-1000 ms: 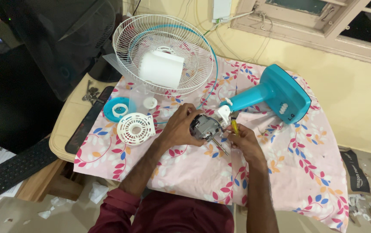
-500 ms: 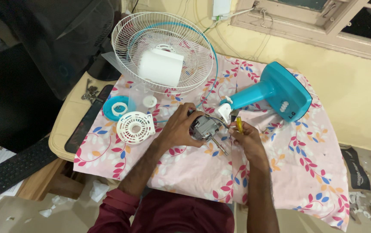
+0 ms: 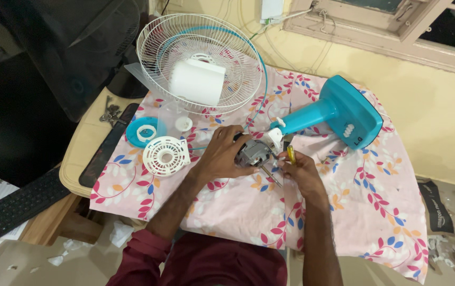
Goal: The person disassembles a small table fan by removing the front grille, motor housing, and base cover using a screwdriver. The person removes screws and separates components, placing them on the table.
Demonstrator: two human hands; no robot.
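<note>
A grey fan motor (image 3: 254, 152) with a metal shaft lies on the pink floral cloth (image 3: 344, 212) in the middle of the table. My left hand (image 3: 221, 156) wraps around the motor from the left and holds it. My right hand (image 3: 299, 169) grips a yellow-handled screwdriver (image 3: 290, 154) just right of the motor, its tip hidden near the white bracket (image 3: 275, 139). The turquoise fan stand and base (image 3: 338, 116) lies on its side behind my right hand.
A white wire fan guard (image 3: 201, 58) with a white motor cover (image 3: 197, 82) in it stands at the back. A white vented cap (image 3: 166, 156) and a blue ring (image 3: 143, 131) lie left. A black keyboard (image 3: 16, 204) and dark monitor (image 3: 53, 58) sit far left.
My left hand has shifted slightly over the motor and my right hand with the screwdriver has moved a little closer to it. The rest is unchanged.
</note>
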